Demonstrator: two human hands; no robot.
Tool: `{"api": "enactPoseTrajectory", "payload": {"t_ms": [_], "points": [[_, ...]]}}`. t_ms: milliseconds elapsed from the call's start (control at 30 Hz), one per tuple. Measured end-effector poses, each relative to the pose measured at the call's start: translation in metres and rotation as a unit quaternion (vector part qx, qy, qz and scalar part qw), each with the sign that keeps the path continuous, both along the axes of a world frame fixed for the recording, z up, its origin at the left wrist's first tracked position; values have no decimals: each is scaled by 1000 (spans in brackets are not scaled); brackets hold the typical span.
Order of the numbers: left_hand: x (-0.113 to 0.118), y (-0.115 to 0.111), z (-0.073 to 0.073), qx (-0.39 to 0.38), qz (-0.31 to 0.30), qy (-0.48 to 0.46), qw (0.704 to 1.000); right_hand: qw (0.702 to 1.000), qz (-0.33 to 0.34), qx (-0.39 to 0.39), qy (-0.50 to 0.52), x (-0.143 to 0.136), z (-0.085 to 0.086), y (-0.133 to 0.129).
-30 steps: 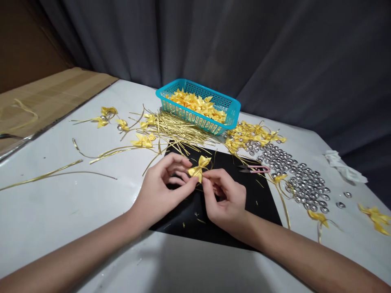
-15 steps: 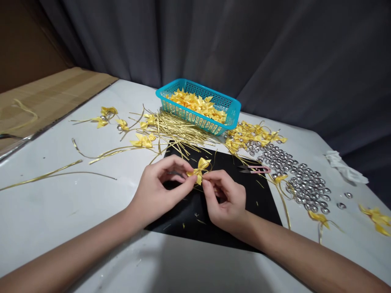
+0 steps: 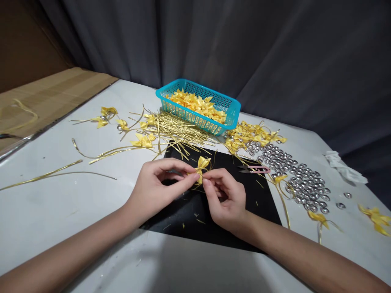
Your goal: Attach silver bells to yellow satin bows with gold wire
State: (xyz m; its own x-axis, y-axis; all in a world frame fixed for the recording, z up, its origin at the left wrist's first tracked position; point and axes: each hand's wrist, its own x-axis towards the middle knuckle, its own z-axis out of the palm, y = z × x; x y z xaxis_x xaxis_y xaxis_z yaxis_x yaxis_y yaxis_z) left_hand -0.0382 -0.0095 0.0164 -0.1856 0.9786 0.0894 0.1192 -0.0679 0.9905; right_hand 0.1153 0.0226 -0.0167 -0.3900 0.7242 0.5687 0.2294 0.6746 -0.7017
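Observation:
Between my two hands, above a black mat [image 3: 183,215], is a yellow ribbon bow [image 3: 203,163]. My left hand [image 3: 161,183] pinches its left side between thumb and index finger. From the right, my right hand [image 3: 224,195] has thumb and index finger closed at the bow's middle, on a thin gold cord [image 3: 210,163] that curves out by the bow. The fingertips cover the spot where cord and ribbon meet. Pink-handled thread snips [image 3: 255,169] lie on the mat beyond my right hand.
A blue basket [image 3: 198,87] of yellow bows stands at the back. Before it lie many gold cords [image 3: 180,128]. On the right are silver beads [image 3: 308,187], more yellow bows [image 3: 253,134] and a white cloth [image 3: 345,167]. Cardboard [image 3: 51,93] lies at left.
My left hand's fingertips have shifted slightly right, further over the bow, and the bow has turned a little. My right hand keeps its pinch nearly in place.

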Motion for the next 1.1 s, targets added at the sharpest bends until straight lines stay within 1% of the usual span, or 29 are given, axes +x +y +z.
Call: {"api": "enactPoseTrajectory", "payload": {"t_ms": [167,300,367,500,700,833,1100], "points": [[0,0,-1,20,16,33,999,1000,0,-3,-2,-1,1,0],[1,0,-2,36,42,55,997,1000,4,-2,-12,-1,2,0],[1,0,-1,21,42,46,998,1000,6,-2,-14,-1,1,0],[-1,2,1,-30,16,-4,999,1000,2,-6,-13,0,0,-1],[-3,4,-1,-69,-1,-56,996,1000,1,-11,-5,0,1,0],[-3,4,-1,-74,0,-68,995,1000,3,-8,-8,1,1,1],[-2,5,-2,-58,-8,-58,997,1000,1,-13,-14,0,0,0]]}}
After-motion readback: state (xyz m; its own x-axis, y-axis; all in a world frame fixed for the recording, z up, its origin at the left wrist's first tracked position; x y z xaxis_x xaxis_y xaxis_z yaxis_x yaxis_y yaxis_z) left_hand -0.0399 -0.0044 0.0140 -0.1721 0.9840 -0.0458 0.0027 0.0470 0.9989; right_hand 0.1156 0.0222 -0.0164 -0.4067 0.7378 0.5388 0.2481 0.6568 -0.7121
